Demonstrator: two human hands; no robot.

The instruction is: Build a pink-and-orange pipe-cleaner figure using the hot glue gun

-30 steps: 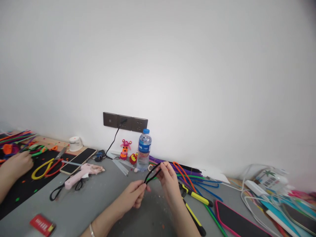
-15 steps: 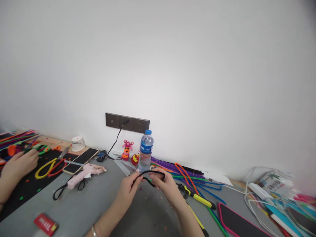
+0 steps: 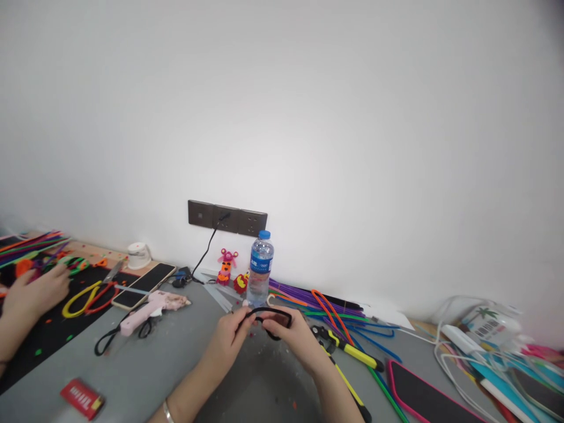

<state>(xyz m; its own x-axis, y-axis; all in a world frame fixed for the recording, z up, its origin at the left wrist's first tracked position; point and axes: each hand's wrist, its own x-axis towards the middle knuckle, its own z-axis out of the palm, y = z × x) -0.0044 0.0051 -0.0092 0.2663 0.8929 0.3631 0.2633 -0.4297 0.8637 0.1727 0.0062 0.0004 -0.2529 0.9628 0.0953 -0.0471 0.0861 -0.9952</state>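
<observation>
A black fuzzy strip (image 3: pixel 275 309), bent into a loop, spans my two hands at the middle of the grey mat. My left hand (image 3: pixel 230 336) pinches one side of it between thumb and fingers. On the other side, my right hand (image 3: pixel 294 336) has its thumb and fingers closed on the strip. Just behind my hands stands a water bottle (image 3: pixel 259 270) with a blue cap. Small pink-orange (image 3: pixel 226 267) and red-yellow (image 3: pixel 241 283) figures sit left of the bottle.
Pliers (image 3: pixel 352 352), purple stems (image 3: pixel 308 296) and a pink-edged phone (image 3: pixel 423 390) lie right. Left are a glue gun (image 3: pixel 147 311), a phone (image 3: pixel 145 285), scissors (image 3: pixel 94 296), a red packet (image 3: pixel 82 398) and another person's hand (image 3: pixel 39 294).
My right thumb and fingers have shifted slightly on the black strip, and its loop has changed shape a little. My left hand has hardly moved.
</observation>
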